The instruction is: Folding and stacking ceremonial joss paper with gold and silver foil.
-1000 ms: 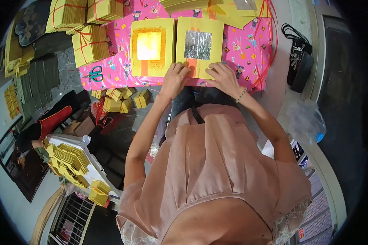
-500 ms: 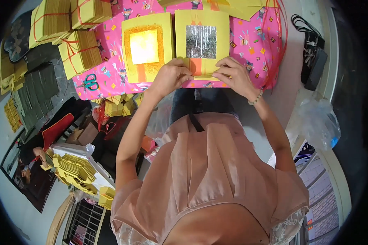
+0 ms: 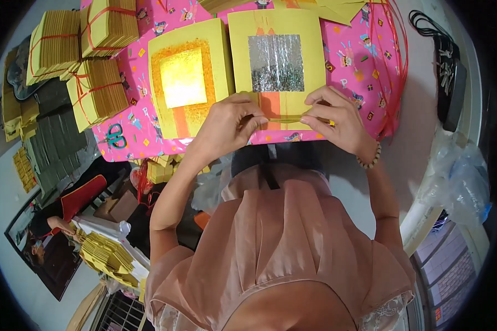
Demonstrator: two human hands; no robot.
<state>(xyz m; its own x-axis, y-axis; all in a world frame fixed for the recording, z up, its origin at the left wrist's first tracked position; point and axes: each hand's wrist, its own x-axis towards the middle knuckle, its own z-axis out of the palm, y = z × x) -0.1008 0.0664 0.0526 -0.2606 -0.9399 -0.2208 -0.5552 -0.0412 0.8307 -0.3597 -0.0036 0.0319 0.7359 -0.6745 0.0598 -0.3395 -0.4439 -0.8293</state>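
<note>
Mostly just beyond the left hand (image 3: 232, 124) and right hand (image 3: 339, 122), each pinching one end of its near edge between thumb and fingers, the silver-centred yellow paper (image 3: 276, 63) lies with its long axis running away from them, neither hand clearly nearer.

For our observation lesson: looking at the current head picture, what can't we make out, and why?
Head view: near right corner of the gold-square paper, hidden by the left hand.
Head view: near corners of the silver-square paper, hidden by the left hand and the right hand.
Head view: far end of the yellow paper, cut off by the upper edge.
Head view: exact shapes of the keys, too small and blurred.
</note>
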